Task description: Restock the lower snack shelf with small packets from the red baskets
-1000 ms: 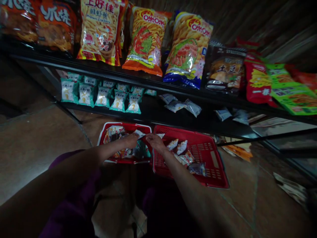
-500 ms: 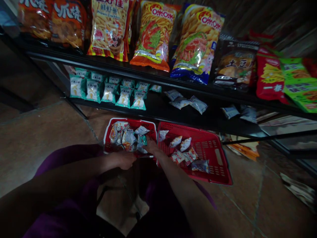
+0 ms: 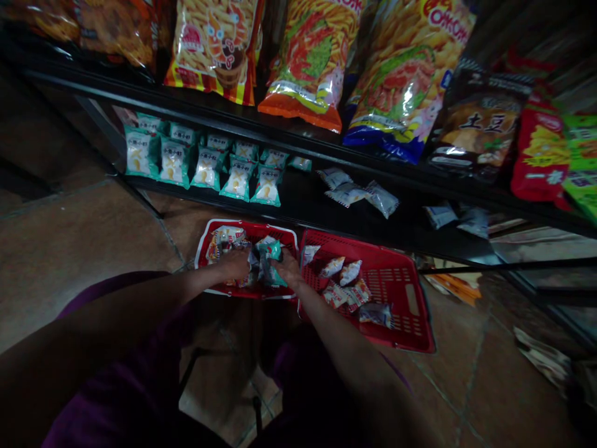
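Two hands work low over the left basket (image 3: 200,254), just left of the frame's centre; the left hand (image 3: 236,264) comes in from the lower left, back up, pointing right; the right hand (image 3: 288,269) slants up and left from below, across the basket's right side. Left fingertips are lost among packets (image 3: 229,234), so I cannot tell whether that grip is wide or narrow; the right grip lies against the right edge of a teal packet (image 3: 270,250), though dimness hides how firmly it closes. This packet is inside the left basket, between the hands; its long axis seems to run roughly up and down the frame; its printing is too dark to read. Large bags (image 3: 310,62) on the shelf (image 3: 186,107) are cut off by the top edge.
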A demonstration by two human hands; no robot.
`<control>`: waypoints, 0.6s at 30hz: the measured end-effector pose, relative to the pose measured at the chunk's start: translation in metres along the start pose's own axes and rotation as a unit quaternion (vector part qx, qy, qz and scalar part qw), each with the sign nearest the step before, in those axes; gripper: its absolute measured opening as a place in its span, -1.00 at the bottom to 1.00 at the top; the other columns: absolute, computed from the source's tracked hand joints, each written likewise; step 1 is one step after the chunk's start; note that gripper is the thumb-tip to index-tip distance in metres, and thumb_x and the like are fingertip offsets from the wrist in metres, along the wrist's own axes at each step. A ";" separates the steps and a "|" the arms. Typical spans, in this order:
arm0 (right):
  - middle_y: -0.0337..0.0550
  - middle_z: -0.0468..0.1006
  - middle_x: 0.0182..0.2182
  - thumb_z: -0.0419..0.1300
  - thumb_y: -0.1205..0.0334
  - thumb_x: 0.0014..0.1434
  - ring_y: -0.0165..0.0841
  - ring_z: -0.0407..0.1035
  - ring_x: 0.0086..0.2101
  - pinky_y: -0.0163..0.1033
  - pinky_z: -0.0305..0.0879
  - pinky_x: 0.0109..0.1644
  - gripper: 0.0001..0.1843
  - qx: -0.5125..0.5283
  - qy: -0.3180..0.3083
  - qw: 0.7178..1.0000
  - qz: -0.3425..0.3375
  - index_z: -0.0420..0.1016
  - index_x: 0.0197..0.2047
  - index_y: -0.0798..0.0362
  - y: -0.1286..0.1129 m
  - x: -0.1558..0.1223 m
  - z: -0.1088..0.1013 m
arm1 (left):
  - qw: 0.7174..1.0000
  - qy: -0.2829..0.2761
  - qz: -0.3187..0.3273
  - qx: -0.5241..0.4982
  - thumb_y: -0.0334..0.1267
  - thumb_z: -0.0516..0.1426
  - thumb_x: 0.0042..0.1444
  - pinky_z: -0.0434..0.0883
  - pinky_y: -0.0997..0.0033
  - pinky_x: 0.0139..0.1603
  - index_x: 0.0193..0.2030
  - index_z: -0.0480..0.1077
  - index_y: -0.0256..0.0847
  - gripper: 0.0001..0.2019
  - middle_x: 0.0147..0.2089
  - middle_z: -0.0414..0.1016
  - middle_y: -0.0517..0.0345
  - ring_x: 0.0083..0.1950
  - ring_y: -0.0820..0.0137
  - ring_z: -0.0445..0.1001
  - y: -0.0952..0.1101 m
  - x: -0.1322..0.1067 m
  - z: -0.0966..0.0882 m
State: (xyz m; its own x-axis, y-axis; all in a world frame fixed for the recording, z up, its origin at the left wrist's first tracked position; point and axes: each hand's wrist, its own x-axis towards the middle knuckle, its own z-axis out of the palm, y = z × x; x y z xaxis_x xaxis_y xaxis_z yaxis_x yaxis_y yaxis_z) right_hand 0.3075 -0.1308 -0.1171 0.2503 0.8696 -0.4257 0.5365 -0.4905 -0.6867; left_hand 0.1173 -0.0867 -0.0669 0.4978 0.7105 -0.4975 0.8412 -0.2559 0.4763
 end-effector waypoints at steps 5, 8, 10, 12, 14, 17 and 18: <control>-0.20 0.61 -0.25 0.22 0.14 0.00 -0.32 0.51 -0.31 -0.16 0.44 -0.16 -0.60 0.288 -0.013 0.957 0.027 0.36 -0.07 0.01 -0.031 -0.007 -0.027 | 0.990 0.060 -0.036 -0.119 -0.30 -0.01 0.13 0.31 0.29 0.09 0.05 0.36 -0.28 -0.64 0.11 0.44 -0.16 0.12 0.18 0.42 0.012 0.005 -0.022; -0.26 0.63 -0.33 0.33 0.23 -0.14 -0.31 0.52 -0.32 -0.14 0.45 -0.13 -0.63 0.446 -0.007 0.893 0.060 0.41 -0.20 -0.01 -0.051 -0.016 -0.045 | 0.977 0.095 -0.022 -0.192 -0.29 -0.03 0.13 0.35 0.39 0.03 -0.07 0.44 -0.25 -0.69 0.02 0.51 -0.04 0.05 0.26 0.46 0.020 0.000 -0.034; -0.28 0.64 -0.33 0.36 0.26 -0.16 -0.30 0.52 -0.29 -0.14 0.45 -0.12 -0.64 0.480 0.001 0.875 0.060 0.42 -0.23 -0.03 -0.062 -0.024 -0.054 | 0.963 0.128 -0.009 -0.238 -0.28 -0.03 0.12 0.36 0.40 -0.01 -0.15 0.47 -0.24 -0.72 -0.05 0.54 0.02 -0.01 0.28 0.47 0.023 -0.001 -0.037; -0.28 0.64 -0.30 0.36 0.25 -0.15 -0.28 0.52 -0.25 -0.12 0.45 -0.10 -0.64 0.505 -0.002 0.862 0.049 0.43 -0.22 -0.03 -0.071 -0.032 -0.058 | 0.947 0.146 -0.005 -0.285 -0.27 -0.02 0.11 0.37 0.39 -0.05 -0.23 0.47 -0.24 -0.74 -0.13 0.55 0.05 -0.07 0.29 0.47 0.024 -0.002 -0.038; -0.27 0.64 -0.26 0.35 0.23 -0.13 -0.26 0.52 -0.21 -0.11 0.45 -0.09 -0.64 0.524 -0.012 0.851 0.037 0.43 -0.21 -0.03 -0.076 -0.038 -0.059 | 0.929 0.140 -0.002 -0.342 -0.25 -0.01 0.10 0.39 0.38 -0.11 -0.29 0.47 -0.23 -0.77 -0.21 0.55 0.08 -0.13 0.30 0.47 0.026 -0.003 -0.038; -0.27 0.64 -0.25 0.36 0.23 -0.13 -0.26 0.51 -0.19 -0.10 0.44 -0.07 -0.64 0.534 -0.018 0.845 0.026 0.44 -0.20 -0.03 -0.084 -0.043 -0.057 | 0.891 0.105 0.021 -0.441 -0.17 0.00 0.11 0.40 0.38 -0.15 -0.31 0.46 -0.23 -0.75 -0.24 0.54 0.11 -0.16 0.32 0.47 0.030 -0.006 -0.039; -0.28 0.64 -0.26 0.36 0.24 -0.14 -0.27 0.51 -0.19 -0.11 0.44 -0.06 -0.63 0.536 -0.019 0.843 0.024 0.44 -0.20 -0.03 -0.086 -0.044 -0.057 | 0.879 0.090 0.032 -0.468 -0.14 0.00 0.12 0.40 0.38 -0.15 -0.29 0.46 -0.23 -0.73 -0.22 0.55 0.11 -0.16 0.33 0.48 0.031 -0.008 -0.040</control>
State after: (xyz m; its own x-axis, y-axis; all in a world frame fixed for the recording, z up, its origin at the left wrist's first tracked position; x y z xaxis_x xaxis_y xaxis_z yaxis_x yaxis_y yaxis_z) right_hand 0.2968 -0.1238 -0.0056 0.2139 0.8550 -0.4724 -0.5166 -0.3115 -0.7976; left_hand 0.1314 -0.0742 -0.0195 0.4253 0.8277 -0.3662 0.2292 0.2929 0.9283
